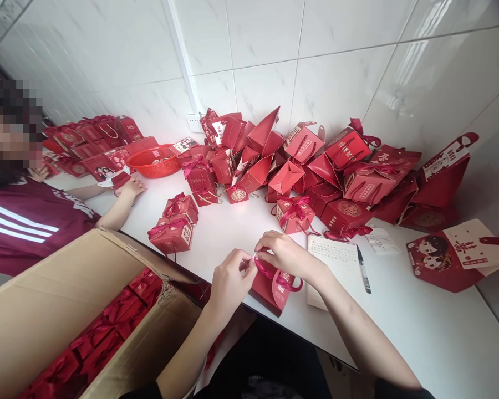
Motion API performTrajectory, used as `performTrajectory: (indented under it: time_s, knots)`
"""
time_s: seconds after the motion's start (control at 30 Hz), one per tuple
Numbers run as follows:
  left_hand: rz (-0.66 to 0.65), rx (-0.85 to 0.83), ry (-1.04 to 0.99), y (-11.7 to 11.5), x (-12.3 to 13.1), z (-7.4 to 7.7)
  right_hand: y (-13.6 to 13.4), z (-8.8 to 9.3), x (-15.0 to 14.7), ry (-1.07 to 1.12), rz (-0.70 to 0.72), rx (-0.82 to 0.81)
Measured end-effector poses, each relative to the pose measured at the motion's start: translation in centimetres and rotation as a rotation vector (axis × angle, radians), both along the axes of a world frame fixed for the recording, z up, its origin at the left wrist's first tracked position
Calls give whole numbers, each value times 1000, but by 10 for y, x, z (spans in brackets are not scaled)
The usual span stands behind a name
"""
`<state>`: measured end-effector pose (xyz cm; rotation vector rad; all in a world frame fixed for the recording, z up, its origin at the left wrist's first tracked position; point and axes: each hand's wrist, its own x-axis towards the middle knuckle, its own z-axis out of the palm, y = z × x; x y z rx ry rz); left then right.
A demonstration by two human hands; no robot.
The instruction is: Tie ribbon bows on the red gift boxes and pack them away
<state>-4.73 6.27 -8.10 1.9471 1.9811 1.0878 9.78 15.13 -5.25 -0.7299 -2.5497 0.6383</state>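
Note:
A red gift box (271, 292) with pale printed lettering lies at the table's near edge, in front of me. Dark pink satin ribbon (266, 268) runs across its top and out to a loop at its right. My left hand (234, 275) pinches the ribbon at the box's upper left. Close beside it, my right hand (283, 252) also has its fingers closed on the ribbon, and the two sets of fingertips nearly touch. A small whitish bit shows between them. The right hand hides part of the box's far side.
Red gift boxes (349, 215) are heaped along the wall. Two ribboned boxes (171, 234) stand left. An open notebook (332, 260) and a pen (363, 270) lie right. A cardboard carton (58, 277) holds more boxes. A co-worker (29, 221) sits left near a red basin (154, 168).

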Motion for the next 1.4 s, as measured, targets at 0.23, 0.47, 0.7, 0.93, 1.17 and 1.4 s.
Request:
performTrajectory:
  time_s: [0.23, 0.47, 0.7, 0.93, 1.17, 1.4]
  knots:
    - [70, -52, 32, 5, 4, 0, 0, -3, -1, -6, -7, 27]
    - [-35, -196, -238, -2, -2, 2, -1, 8, 9, -6, -43, -4]
    - [-39, -179, -262, -5, -4, 1, -13, 19, 13, -86, 2, -31]
    - [-59, -142, -222, -5, -3, -1, -16, 13, 0, -117, -32, -11]
    - [-67, -109, -155, -4, -3, 1, -18, 9, -3, -90, -60, 2]
    - [-56, -82, -97, -3, -2, 1, -18, 7, -6, -86, -61, 11]
